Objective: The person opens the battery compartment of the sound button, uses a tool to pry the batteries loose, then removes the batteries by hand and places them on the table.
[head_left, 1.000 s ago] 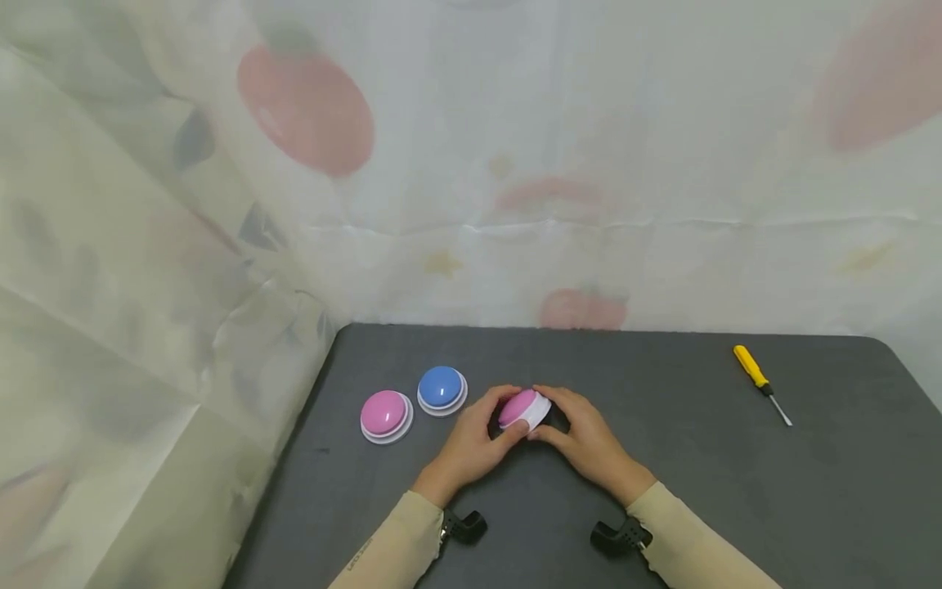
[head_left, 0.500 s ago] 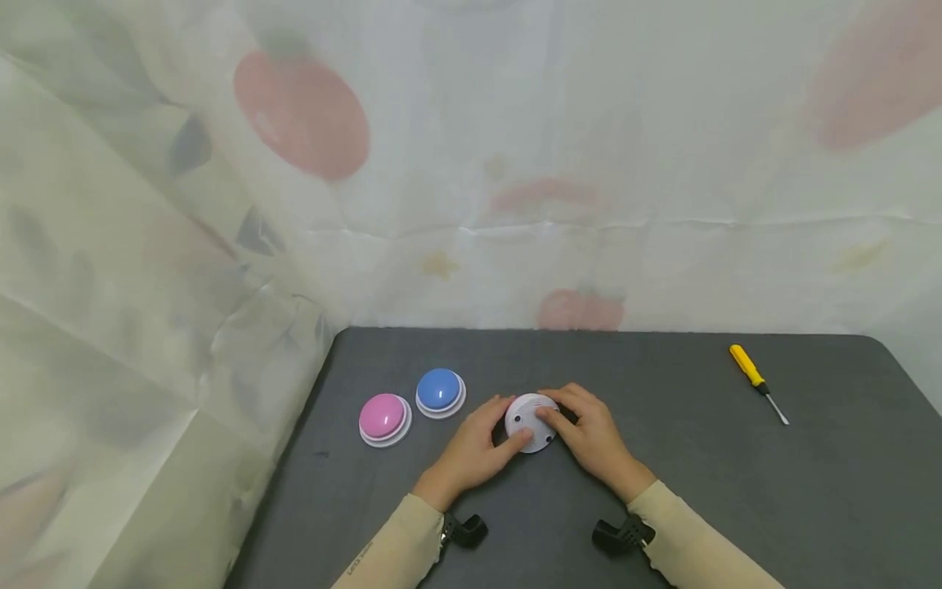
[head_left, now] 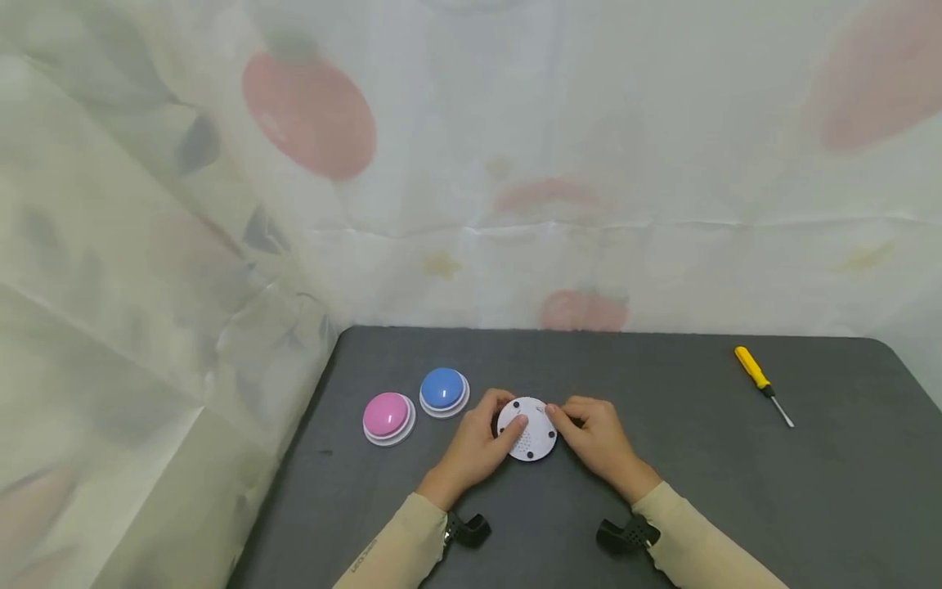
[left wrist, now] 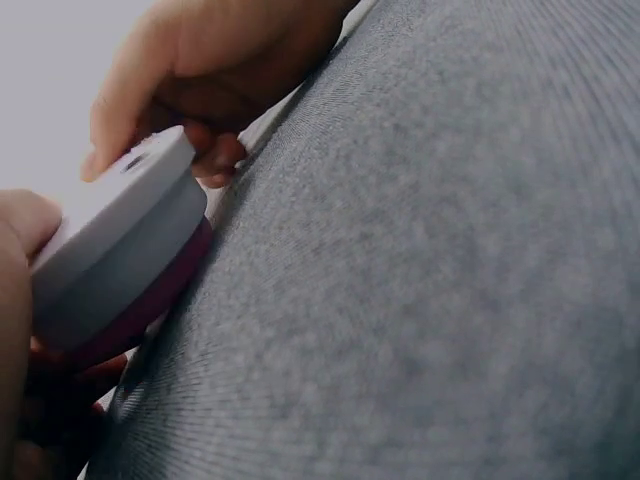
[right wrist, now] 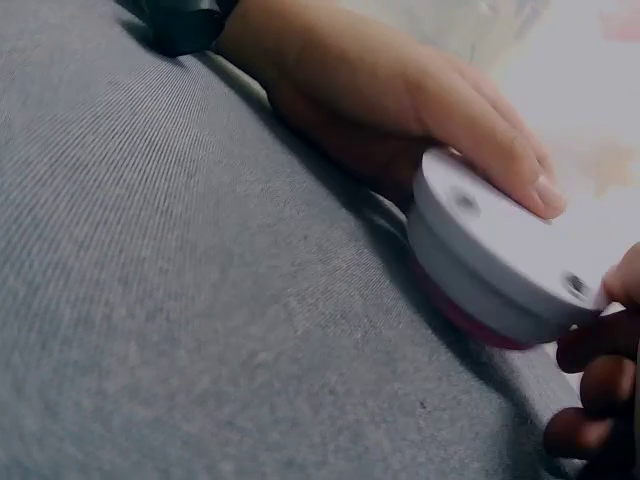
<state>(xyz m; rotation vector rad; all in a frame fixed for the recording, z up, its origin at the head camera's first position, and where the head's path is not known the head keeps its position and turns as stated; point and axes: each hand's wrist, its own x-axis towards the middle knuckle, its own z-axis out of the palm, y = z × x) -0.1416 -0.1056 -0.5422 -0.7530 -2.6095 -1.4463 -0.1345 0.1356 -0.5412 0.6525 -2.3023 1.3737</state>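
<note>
A pink buzzer button (head_left: 531,446) is turned over, its round white underside facing up, with dark holes near the rim and a patch of tiny perforations. My left hand (head_left: 471,450) grips it from the left, thumb across the underside and fingers beneath. At its right edge, my right hand (head_left: 599,438) pinches the rim between thumb and curled fingers. In the left wrist view the white body (left wrist: 130,240) is tilted, with the pink dome (left wrist: 150,305) below. The right wrist view shows the same tilted button (right wrist: 500,260) just above the cloth.
Left of the hands, a second pink buzzer button (head_left: 386,415) and a blue one (head_left: 443,388) stand dome up. A screwdriver (head_left: 754,368) with a yellow handle lies at the far right of the dark grey table (head_left: 699,474). Patterned curtains (head_left: 456,123) hang behind and at the left.
The held button has been flipped from dome showing to underside up. My right thumb has slid from over the underside to its right edge.
</note>
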